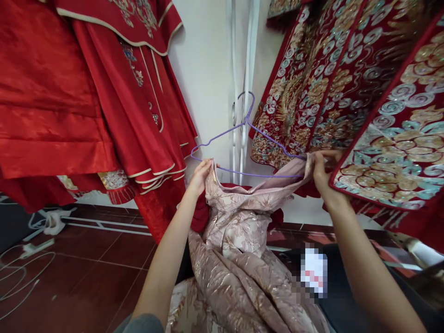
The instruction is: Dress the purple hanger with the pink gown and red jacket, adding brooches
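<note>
Head view, and I've got one dress (pixel 243 236) right in the middle, hanging between the two arms: pale dusty pink, a shiny leaf-like pattern all over, the skirt bunched into deep folds toward the bottom, the neckline pulled wide. One hanger here, a thin purple one (pixel 247 121), upright behind that neckline, its hook beside two white posts (pixel 252 37); whether it's hooked on, I can't tell. Two hands on the job! Red clothes (pixel 93 101) hang at the left, embroidered ones (pixel 398 138) at the right, overlapping too much for me to count.

Now the fingers: on my left hand (pixel 201 175) they're nearly closed, pinching one top corner of the dress, with that end of the hanger poking out bare beside it. On my right hand (pixel 322 169), thumb and fingers press together on the opposite shoulder edge, where the hanger's other end runs into the cloth.
</note>
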`<state>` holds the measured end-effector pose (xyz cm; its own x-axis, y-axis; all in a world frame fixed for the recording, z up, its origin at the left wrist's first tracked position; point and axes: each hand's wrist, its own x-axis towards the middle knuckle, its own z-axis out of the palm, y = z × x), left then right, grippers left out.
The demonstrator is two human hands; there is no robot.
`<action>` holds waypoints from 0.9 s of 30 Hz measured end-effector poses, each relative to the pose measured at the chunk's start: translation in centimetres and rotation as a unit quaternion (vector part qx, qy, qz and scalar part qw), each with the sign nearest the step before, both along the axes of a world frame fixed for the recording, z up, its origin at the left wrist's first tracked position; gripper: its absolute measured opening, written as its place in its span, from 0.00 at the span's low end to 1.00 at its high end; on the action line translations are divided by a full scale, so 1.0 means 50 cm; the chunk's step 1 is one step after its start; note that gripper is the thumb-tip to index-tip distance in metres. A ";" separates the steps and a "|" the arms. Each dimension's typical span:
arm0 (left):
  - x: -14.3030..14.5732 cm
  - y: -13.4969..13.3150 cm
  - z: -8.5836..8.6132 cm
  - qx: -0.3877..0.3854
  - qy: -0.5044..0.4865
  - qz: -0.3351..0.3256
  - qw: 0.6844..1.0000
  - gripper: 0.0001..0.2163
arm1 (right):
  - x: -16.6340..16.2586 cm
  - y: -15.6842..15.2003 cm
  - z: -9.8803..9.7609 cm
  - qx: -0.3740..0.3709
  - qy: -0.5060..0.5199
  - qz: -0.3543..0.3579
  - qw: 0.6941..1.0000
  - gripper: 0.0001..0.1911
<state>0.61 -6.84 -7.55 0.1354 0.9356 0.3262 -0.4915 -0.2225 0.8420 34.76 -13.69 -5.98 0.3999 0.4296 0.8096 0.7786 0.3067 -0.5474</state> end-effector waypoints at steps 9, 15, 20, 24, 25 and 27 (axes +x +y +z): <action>0.008 -0.001 -0.009 0.006 -0.014 -0.017 1.000 0.08 | 0.022 -0.016 0.011 0.005 -0.032 0.029 0.999 0.14; 0.029 -0.002 -0.032 -0.011 -0.041 -0.028 0.999 0.09 | -0.046 0.036 0.071 0.029 -0.078 0.041 0.996 0.11; 0.027 -0.007 -0.030 0.006 -0.042 -0.035 0.999 0.09 | -0.072 0.061 0.072 -0.085 -0.128 0.096 0.983 0.13; 0.036 -0.019 -0.025 0.023 -0.033 -0.010 0.999 0.10 | -0.065 0.065 0.061 -0.092 -0.156 0.083 0.980 0.15; 0.037 -0.020 -0.026 0.029 -0.021 0.001 0.999 0.11 | -0.060 0.065 0.062 -0.077 -0.161 0.078 0.981 0.14; 0.027 -0.013 -0.032 0.046 0.026 0.049 0.997 0.11 | -0.046 0.066 0.066 -0.058 -0.171 0.078 0.980 0.13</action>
<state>1.97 -7.49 -9.14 0.0632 0.9120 0.4053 -0.4194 -0.3442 0.8400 32.48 -10.38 -2.66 0.0355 0.5607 0.8273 0.8709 0.3887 -0.3007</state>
